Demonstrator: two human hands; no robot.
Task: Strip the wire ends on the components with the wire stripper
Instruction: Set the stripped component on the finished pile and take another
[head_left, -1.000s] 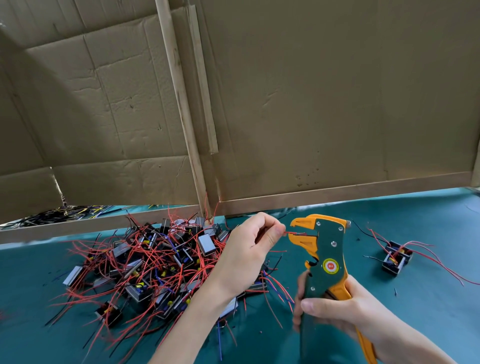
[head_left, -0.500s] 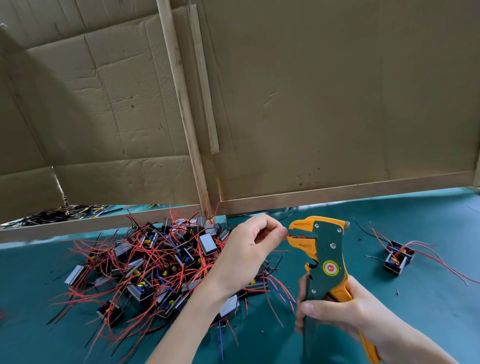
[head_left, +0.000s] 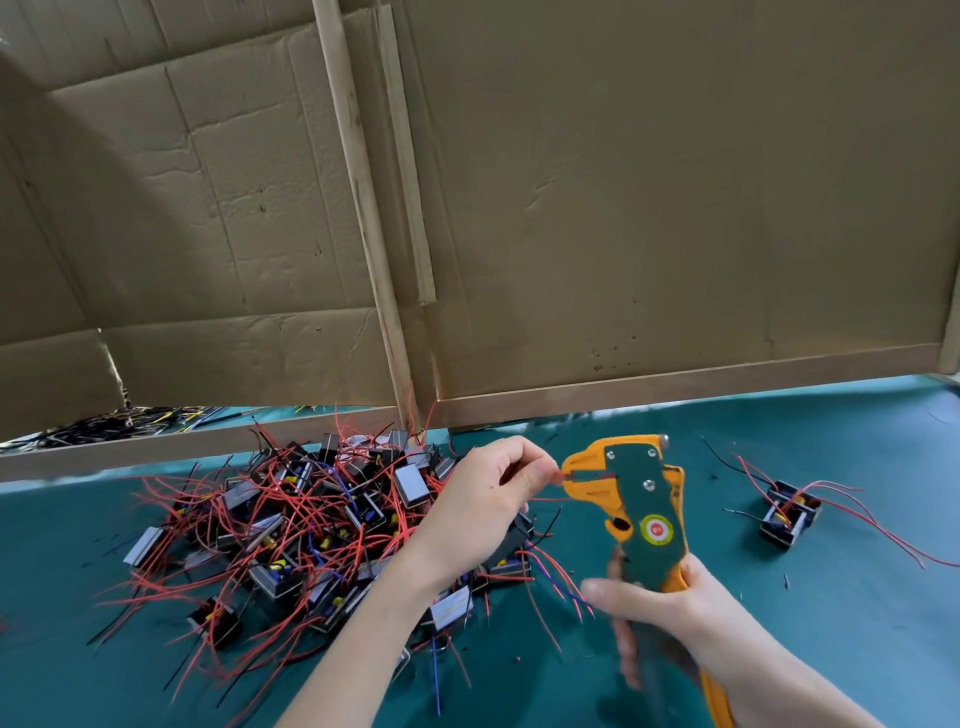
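Hands at a green desk (head_left: 857, 623): left hand (head_left: 485, 501) pinches a red wire end (head_left: 563, 475) into the wire stripper (head_left: 636, 512) right hand (head_left: 670, 605) grips, large component pile (head_left: 311, 530) seemingly unstripped, two components (head_left: 789, 514) set aside.

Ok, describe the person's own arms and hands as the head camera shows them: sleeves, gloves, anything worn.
Both forearms are bare with no sleeve in view. The left hand wears no glove, ring or watch that shows. The right hand is also ungloved; its fingers are motion-blurred, so small details there cannot be told.
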